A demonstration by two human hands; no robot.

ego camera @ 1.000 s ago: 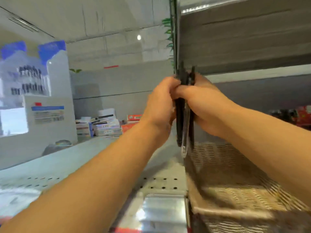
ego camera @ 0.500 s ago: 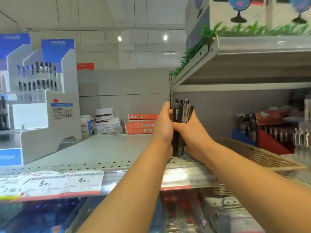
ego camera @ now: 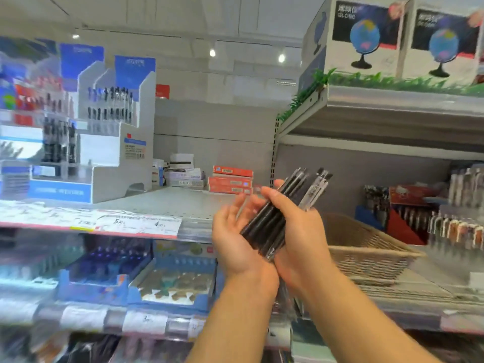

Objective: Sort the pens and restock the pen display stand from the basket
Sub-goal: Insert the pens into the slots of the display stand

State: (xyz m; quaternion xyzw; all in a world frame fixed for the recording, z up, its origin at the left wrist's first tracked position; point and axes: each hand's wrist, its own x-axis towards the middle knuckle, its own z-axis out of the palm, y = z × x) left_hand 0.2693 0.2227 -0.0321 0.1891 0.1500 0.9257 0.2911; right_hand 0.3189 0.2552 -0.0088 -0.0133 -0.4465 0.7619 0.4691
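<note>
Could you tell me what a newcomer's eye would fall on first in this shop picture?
First, the bundle of pens in the middle, tilted up to the right, gripped by the right hand with the open left hand beside it. Next, the wicker basket on the shelf just right of the hands, and the white and blue pen display stand at upper left.

Two globe boxes (ego camera: 403, 38) on top shelf, up and right of the fingers. Red flat boxes (ego camera: 230, 180) stacked just left of them, behind. Price labels (ego camera: 136, 222) along shelf edge, farther left.
</note>
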